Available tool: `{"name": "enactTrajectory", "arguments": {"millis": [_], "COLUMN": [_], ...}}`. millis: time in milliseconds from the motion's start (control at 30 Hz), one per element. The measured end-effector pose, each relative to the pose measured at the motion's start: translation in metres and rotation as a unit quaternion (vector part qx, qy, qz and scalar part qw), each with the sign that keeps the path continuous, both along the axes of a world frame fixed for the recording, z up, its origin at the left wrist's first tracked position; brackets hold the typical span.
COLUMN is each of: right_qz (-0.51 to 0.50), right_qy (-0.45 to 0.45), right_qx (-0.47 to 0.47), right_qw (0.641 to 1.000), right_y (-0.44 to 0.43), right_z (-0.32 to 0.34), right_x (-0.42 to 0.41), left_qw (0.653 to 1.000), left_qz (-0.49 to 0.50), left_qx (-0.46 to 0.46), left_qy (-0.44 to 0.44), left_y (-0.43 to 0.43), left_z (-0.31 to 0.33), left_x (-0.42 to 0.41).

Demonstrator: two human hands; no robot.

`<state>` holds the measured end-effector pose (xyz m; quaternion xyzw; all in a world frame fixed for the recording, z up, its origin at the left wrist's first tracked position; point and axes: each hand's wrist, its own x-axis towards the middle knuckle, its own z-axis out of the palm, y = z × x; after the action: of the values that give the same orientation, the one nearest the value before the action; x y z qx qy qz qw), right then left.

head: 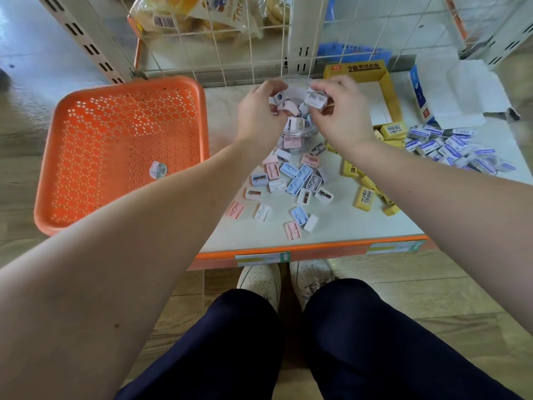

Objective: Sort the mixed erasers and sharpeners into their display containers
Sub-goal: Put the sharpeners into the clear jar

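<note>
One orange basket (pixel 129 85) sits far left, against the left edge of the shelf (pixel 253 235), with a round sticker (pixel 158 169) on its floor. Right of it, the left hand (pixel 258 111) hovers at the mouth of a clear jar (pixel 300 134), fingers curled round a small sharpener (pixel 278 97). The jar stands toward the back of the shelf, partly full of pink and white sharpeners. Across the jar's mouth, the right hand (pixel 341 116) pinches a white sharpener (pixel 315 100) between thumb and fingertips, just above the rim. In front of the jar lie loose sharpeners (pixel 288 186), pink, blue and white, scattered toward the shelf's front edge. Further right, yellow erasers (pixel 364 199) lie partly hidden under the right forearm, with an open yellow box (pixel 388 93) behind them. Blue erasers (pixel 450 148) are heaped at the far right, near a white box (pixel 461 93).
</note>
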<state>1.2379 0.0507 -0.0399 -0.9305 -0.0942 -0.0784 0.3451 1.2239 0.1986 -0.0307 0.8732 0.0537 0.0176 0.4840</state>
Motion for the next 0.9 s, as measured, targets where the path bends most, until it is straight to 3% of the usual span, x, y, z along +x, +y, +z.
{"name": "enactTrajectory", "arguments": {"millis": [433,667,767,900], "right_qz": [0.032,-0.023,0.026,0.107], "right_qy": [0.003,-0.036,-0.004,0.047], "right_qx": [0.05,0.002,-0.057,-0.156], "right_qw": [0.998,0.999,0.998,0.981], "right_y": [0.0,-0.014,-0.023,-0.031], "right_z": [-0.003,-0.001,-0.007,-0.014], "right_x": [-0.004,-0.004,-0.014,-0.031], "left_qw": [1.0,0.994,0.988,0.932], "left_qz": [-0.005,0.091,0.112,0.023], "left_qx": [0.012,0.044,0.077,0.171], "left_qy": [-0.027,-0.048,0.069,0.318], "left_y": [0.004,0.027,0.039,0.044], "left_z": [-0.001,-0.001,-0.009,-0.024], "left_x": [0.002,0.004,0.004,-0.004]}}
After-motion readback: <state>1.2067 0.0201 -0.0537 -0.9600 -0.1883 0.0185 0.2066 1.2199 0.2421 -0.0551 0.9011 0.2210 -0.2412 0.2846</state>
